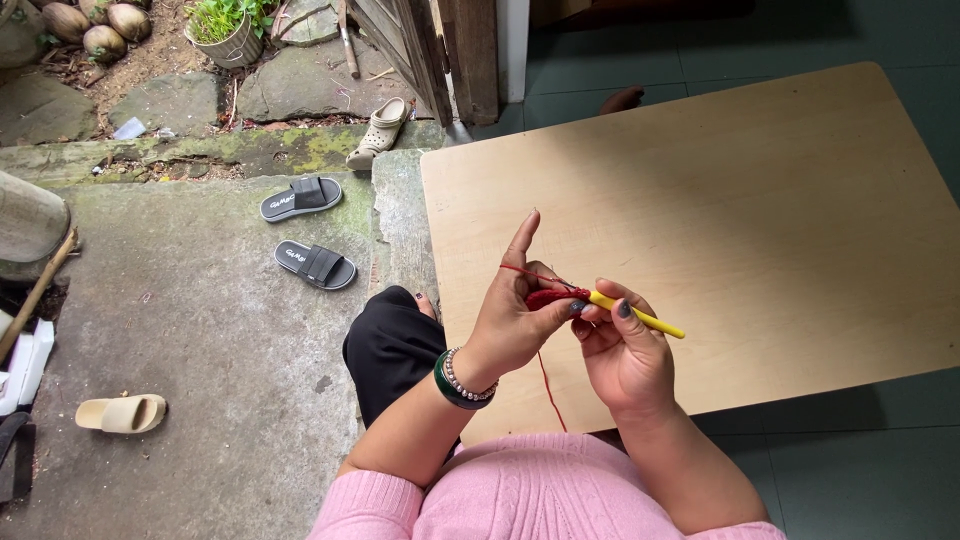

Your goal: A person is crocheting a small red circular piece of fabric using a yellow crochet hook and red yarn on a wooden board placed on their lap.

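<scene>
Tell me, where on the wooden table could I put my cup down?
The pale wooden table is bare on most of its top: the whole stretch beyond and to the right of the hands. It is crowded only near the front left edge, where the left hand pinches the small red crochet piece and the right hand works the yellow crochet hook.
</scene>
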